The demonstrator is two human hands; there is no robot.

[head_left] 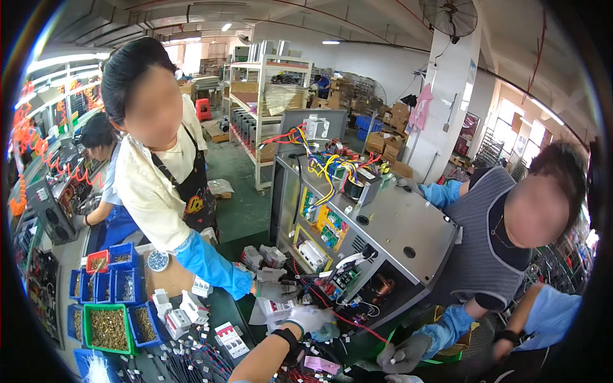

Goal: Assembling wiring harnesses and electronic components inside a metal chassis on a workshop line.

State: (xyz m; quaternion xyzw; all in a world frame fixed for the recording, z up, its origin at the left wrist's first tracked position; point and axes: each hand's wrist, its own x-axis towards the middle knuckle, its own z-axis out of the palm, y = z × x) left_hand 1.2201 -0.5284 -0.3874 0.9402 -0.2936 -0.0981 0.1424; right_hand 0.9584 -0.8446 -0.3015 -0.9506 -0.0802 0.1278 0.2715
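My left hand (310,317), in a pale glove with a black wrist strap, reaches to the lower front edge of a grey metal cabinet (408,233). Its fingers are blurred, so their grip is unclear. Circuit boards (332,228) and a copper-coloured coil (384,285) show inside the cabinet. A red wire (357,324) runs along its base. At the bottom edge a cut-off gloved hand (403,378) may be my right hand. Left of my forearm lies a white circuit breaker (231,340). A co-worker's grey-gloved hand (279,290) is just beyond mine; another co-worker's glove (402,357) is at the right.
Blue bins (128,285) and a green bin (129,319) of small metal fasteners stand at the left. Black cables (191,357) cover the near table. Co-workers stand on both sides, and a bare forearm (525,317) enters at right. Behind is a white shelf rack (260,115).
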